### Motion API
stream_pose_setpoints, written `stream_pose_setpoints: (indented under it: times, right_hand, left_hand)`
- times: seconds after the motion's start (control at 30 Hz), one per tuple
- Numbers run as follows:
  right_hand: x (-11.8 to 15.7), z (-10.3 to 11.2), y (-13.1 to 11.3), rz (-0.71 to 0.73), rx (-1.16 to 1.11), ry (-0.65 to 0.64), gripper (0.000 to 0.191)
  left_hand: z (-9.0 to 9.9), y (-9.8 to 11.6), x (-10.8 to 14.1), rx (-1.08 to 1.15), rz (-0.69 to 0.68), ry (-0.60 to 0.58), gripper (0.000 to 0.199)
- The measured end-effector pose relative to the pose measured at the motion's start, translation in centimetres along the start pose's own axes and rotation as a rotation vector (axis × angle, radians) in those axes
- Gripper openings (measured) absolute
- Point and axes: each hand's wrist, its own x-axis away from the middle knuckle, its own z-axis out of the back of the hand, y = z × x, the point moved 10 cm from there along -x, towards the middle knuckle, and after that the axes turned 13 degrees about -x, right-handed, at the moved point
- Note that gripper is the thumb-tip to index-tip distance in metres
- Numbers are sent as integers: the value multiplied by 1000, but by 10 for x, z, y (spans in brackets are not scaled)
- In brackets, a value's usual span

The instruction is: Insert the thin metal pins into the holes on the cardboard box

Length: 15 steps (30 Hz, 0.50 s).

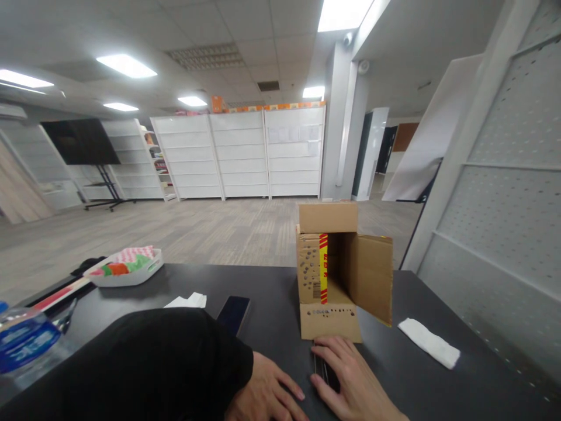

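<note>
My right hand point(350, 377) is curled around a dark object with a shiny thin edge point(325, 374), mostly hidden under the fingers and palm. It rests on the dark table, at the front flap of an open cardboard box point(310, 266). The box opening faces me, its flaps folded out at the top, right and bottom, and yellow and red tape runs down its front left side. My left hand point(269, 392), in a black sleeve, lies on the table left of the right hand, fingers stretched out and holding nothing. Beyond the left sleeve lies a dark phone point(234, 313).
A folded white tissue point(429, 343) lies right of the box. White paper point(188, 301) sits behind the left sleeve. Further left are a white basket point(127, 278) of colourful things and a water bottle point(30, 342). A perforated white panel point(508, 193) borders the table's right side.
</note>
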Motion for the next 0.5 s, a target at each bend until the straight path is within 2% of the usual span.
stream_pose_setpoints:
  times: [0.1, 0.23, 0.33, 0.5]
  right_hand:
    - [0, -4, 1, -19, 0, -31, 30]
    - [0, -6, -1, -30, 1, -71, 28]
    - [-2, -5, -4, -35, 3, -73, 27]
    - [-4, -3, -6, -31, 5, -48, 22]
  left_hand:
    - [0, 4, -1, -12, -4, -54, 47]
    - [15, 12, -3, -5, 18, -70, 46]
    - [23, 15, -2, -33, 28, -23, 46]
    - [15, 14, 1, -76, -29, 41, 48]
